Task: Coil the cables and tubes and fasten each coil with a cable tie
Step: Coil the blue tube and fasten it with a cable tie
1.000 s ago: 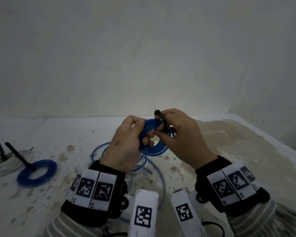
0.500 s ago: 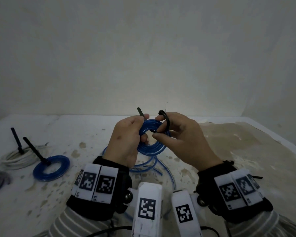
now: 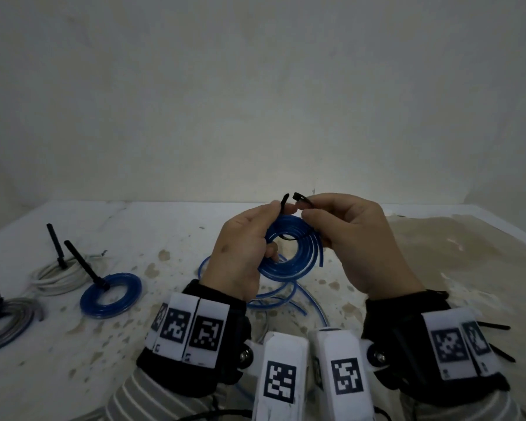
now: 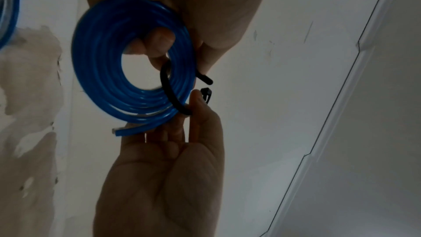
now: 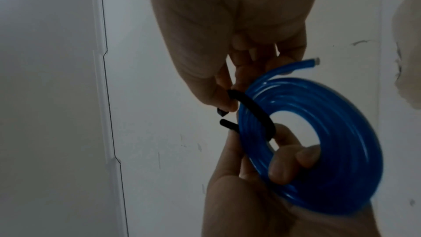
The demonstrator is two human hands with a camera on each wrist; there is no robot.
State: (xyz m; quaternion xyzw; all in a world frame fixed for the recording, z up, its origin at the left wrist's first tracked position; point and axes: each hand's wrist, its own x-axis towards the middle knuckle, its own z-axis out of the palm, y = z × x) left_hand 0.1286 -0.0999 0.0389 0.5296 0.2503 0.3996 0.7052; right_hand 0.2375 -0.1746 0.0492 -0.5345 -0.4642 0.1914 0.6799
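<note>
A coil of blue tube (image 3: 289,252) is held up above the table between both hands. My left hand (image 3: 240,244) grips it with fingers through its hole (image 4: 157,40), and the thumb pins the tail of a black cable tie (image 3: 285,203). The tie (image 4: 167,93) loops round the coil's strands. My right hand (image 3: 356,235) pinches the tie's head end (image 3: 298,197). Tail and head (image 5: 222,113) stand a small gap apart, not joined. The tube's cut end (image 5: 312,60) sticks out of the coil (image 5: 341,114) by the right hand's fingers (image 5: 241,71).
On the stained table (image 3: 164,226) to the left lie a tied blue coil (image 3: 110,294), a white cable coil (image 3: 61,276) and a grey cable coil (image 3: 6,323), each with a black tie tail standing up. Loose blue tube (image 3: 286,296) lies under my hands. Spare black ties (image 3: 495,326) lie at right.
The tie's tail has come up round the coil and my left thumb has taken it. The right hand has brought the head end over until the two ends nearly meet.
</note>
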